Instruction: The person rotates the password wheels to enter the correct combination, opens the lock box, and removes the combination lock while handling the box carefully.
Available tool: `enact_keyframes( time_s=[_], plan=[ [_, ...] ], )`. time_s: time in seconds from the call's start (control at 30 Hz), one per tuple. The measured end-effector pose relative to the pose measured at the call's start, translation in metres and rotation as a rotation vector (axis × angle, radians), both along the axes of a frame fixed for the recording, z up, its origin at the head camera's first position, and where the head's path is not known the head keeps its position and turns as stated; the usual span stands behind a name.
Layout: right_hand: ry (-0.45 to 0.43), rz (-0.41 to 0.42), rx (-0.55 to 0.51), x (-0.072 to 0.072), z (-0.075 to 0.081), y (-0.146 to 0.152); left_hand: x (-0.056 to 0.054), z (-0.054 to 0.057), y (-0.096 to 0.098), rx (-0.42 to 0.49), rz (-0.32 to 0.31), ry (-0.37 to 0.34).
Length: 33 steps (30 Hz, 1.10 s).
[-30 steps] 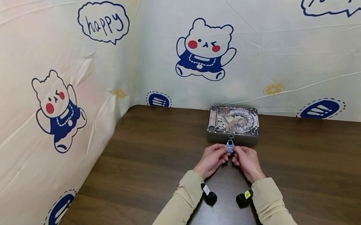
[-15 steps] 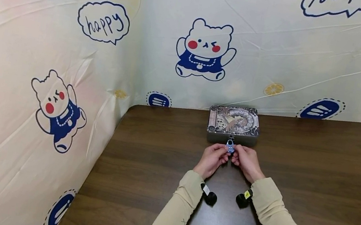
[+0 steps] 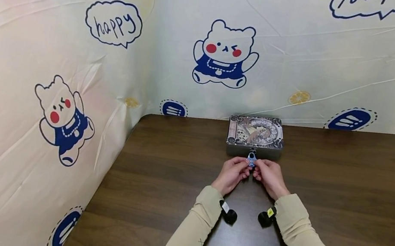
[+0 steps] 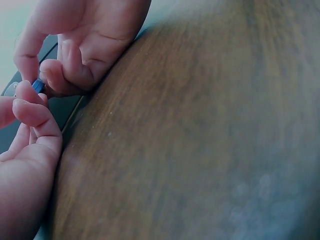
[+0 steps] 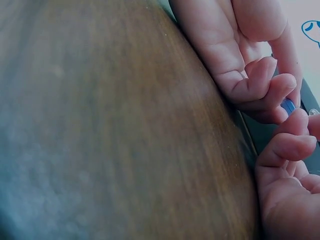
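Note:
A small light-blue padlock point(image 3: 252, 160) hangs from the front latch of a dark tin box point(image 3: 255, 132) with an ornate picture on its lid. From the left, my left hand point(image 3: 231, 175) pinches the padlock between thumb and fingers. My right hand point(image 3: 269, 178) pinches it from the other side, fingertips close to those of the left. Both wrist views show only a bit of the blue padlock point(image 4: 38, 85) between the fingertips; the rest is covered. The lid of the box is down.
The box stands at the back of a brown wooden table point(image 3: 155, 185), close to a hanging cloth point(image 3: 170, 49) printed with bears. More cloth hangs along the left side. Black wrist cameras point(image 3: 230, 216) sit at both cuffs.

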State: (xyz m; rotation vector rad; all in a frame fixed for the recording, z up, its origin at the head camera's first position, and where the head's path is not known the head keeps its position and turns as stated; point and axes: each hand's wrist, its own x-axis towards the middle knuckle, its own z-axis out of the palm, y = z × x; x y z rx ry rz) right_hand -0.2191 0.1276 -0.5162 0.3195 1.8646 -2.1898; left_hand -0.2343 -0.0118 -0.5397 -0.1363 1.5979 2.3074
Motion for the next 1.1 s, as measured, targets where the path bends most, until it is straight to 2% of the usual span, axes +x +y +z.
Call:
enact_keyframes(
  time_s=[0.57,0.83,1.1],
  plan=[
    [0.027,0.03,-0.033,0.0027,-0.0004,0.0021,0.0007,0.0,-0.0004,0.001,-0.005,0.008],
    [0.007,0.02,-0.015,0.0001,-0.0034,0.0007,0.0018,0.0008,-0.0005,0.0,0.004,0.002],
    [-0.028,0.005,-0.046,-0.0016,-0.0012,0.0006,0.001,0.0007,-0.0001,0.007,0.011,-0.008]
  ],
)
